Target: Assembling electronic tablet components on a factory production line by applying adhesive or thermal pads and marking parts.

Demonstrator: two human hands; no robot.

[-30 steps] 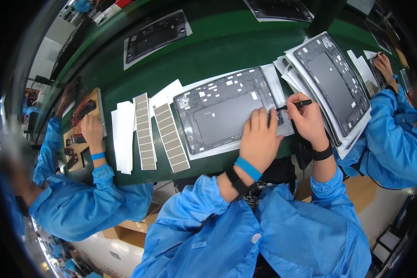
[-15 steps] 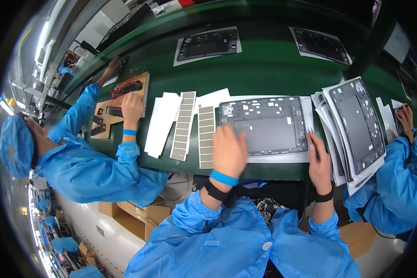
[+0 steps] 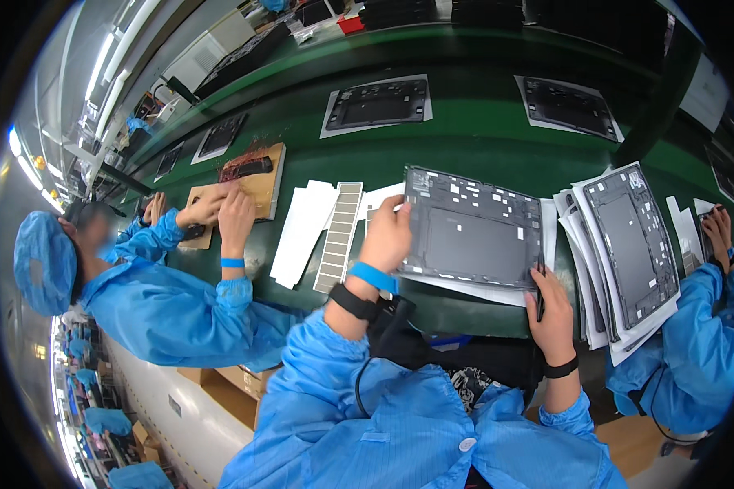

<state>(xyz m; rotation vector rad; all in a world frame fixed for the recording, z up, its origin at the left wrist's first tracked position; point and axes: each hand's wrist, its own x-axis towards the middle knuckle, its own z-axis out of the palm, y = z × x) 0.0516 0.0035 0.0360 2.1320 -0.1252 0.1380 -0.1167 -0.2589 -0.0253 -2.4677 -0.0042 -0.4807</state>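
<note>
In front of me is a dark tablet housing (image 3: 473, 232) with many small white pieces on its upper part. It is tilted, its left end raised off the white sheet (image 3: 473, 292) beneath. My left hand (image 3: 387, 236) grips the left edge, thumb on top. At the lower right corner, my right hand (image 3: 554, 314) has its fingers closed on the housing, with a slim dark tool (image 3: 540, 295) also between them; its kind is unclear. Left of my left hand lies a strip of grey-brown rectangular stickers (image 3: 339, 236); another strip is mostly hidden behind that hand.
White sheets (image 3: 302, 236) lie to the left. A stack of housings layered with paper (image 3: 628, 236) stands close on my right. More housings (image 3: 375, 104) rest on paper along the far green bench (image 3: 465, 147). Co-workers sit on both sides, one at a wooden board (image 3: 265, 183).
My left hand has moved from above the housing to its left edge and lifted that end. My right hand has moved down to the lower right corner. The view has shifted slightly.
</note>
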